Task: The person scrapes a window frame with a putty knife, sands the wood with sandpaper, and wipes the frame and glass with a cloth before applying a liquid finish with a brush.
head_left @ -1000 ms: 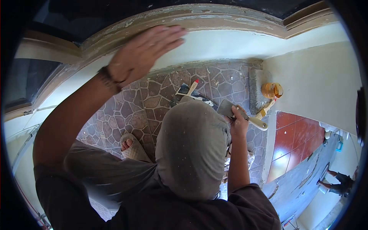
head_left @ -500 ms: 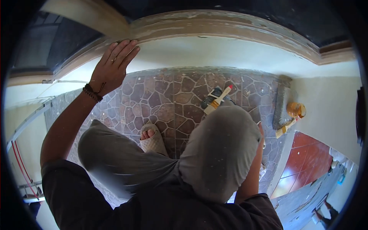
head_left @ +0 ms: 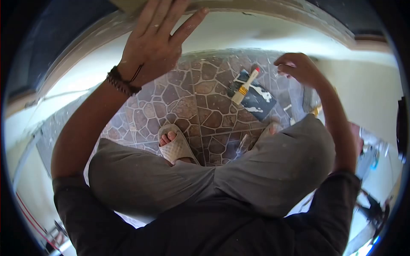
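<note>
My left hand (head_left: 156, 40) is raised with fingers spread, its fingertips over the wooden frame edge (head_left: 205, 6) above the pale wall. Nothing shows in it. At the right, my right hand (head_left: 299, 68) hangs in front of the foot of the wall, its fingers curled towards the thumb; whether it holds something small cannot be made out. To its left, a brush with a pale handle and red tip (head_left: 247, 86) lies across a dark sheet with white smears (head_left: 261, 101) on the stone-patterned floor (head_left: 179, 102).
My bent knees and a sandal (head_left: 177, 147) are below. A clear crumpled item (head_left: 244, 145) lies between my feet. Dark window panes stand above the frame. Red lines (head_left: 32, 219) run at the lower left, and a person's dark clothing (head_left: 376, 213) shows at the lower right.
My right hand has come up from behind the right knee to near the wall. My left hand appears higher and larger. The right knee has swung outward, uncovering the dark sheet.
</note>
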A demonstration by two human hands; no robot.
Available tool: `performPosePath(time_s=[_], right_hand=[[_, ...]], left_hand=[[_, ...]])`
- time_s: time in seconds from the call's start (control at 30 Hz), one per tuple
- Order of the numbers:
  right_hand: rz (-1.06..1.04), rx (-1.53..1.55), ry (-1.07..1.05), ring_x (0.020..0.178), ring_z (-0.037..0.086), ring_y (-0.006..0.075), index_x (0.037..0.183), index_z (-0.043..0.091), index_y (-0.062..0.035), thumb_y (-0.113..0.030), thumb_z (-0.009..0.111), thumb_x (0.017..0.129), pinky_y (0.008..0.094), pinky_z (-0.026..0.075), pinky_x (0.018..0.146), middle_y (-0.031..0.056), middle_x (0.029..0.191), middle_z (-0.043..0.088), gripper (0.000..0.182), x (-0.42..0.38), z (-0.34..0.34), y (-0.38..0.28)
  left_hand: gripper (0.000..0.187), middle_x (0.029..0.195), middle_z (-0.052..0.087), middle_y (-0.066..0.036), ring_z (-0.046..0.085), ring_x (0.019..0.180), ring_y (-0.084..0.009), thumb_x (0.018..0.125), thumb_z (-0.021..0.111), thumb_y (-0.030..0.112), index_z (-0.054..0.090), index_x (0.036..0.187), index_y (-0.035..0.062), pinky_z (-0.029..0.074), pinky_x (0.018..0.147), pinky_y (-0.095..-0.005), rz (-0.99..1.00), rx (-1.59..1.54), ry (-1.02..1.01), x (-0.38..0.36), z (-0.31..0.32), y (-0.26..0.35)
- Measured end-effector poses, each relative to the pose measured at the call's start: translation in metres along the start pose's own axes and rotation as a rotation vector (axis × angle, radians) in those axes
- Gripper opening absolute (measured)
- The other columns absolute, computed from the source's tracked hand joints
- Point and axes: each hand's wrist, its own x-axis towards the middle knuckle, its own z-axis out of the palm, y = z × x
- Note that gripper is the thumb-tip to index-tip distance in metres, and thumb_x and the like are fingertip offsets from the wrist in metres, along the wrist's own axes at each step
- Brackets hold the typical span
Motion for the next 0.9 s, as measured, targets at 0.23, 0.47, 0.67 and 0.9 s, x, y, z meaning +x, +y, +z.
performPosePath(time_s=[0.23,0.47,0.67,0.9], right_hand=[[0.11,-1.17,-0.549,0.095,0.066,0.0334,0.093,0.073,-0.0033,-0.025,0.084,0.066,0.0412,0.053,0.083,0.017,0.095,0.071,0.036,0.041,0.002,-0.011],[0.355,-0.469,0.101,0.108,0.061,0.0359,0.12,0.062,-0.0051,-0.019,0.084,0.061,0.0426,0.05,0.093,0.0188,0.113,0.066,0.064,0.069,0.081,0.046],[0.524,-0.231,0.591,0.133,0.04,0.0402,0.145,0.039,-0.0136,-0.024,0.093,0.052,0.0469,0.037,0.109,0.0192,0.146,0.041,0.108,0.017,0.186,0.088],[0.709,-0.253,0.558,0.134,0.04,0.035,0.142,0.043,-0.0166,-0.029,0.092,0.055,0.054,0.033,0.105,0.0131,0.144,0.044,0.101,0.007,0.2,0.059]], left_hand=[[0.058,0.153,0.034,-0.02,0.033,0.142,-0.0363,0.086,0.058,0.02,0.047,0.141,0.0053,0.025,0.116,-0.0503,-0.116,-0.286,0.109,0.013,0.008,0.01],[0.06,0.151,0.038,-0.02,0.034,0.14,-0.039,0.086,0.059,0.025,0.048,0.143,0.0085,0.028,0.113,-0.0515,0.011,-0.1,-0.11,-0.067,0.044,-0.002],[0.057,0.15,0.039,-0.022,0.031,0.142,-0.0396,0.086,0.058,0.022,0.051,0.14,0.0064,0.024,0.115,-0.0546,-0.056,-0.352,0.045,-0.073,0.027,-0.004],[0.048,0.149,0.043,-0.017,0.033,0.142,-0.0325,0.083,0.053,0.015,0.058,0.13,0.0044,0.023,0.116,-0.0533,-0.166,-0.089,-0.043,-0.081,0.014,0.005]])
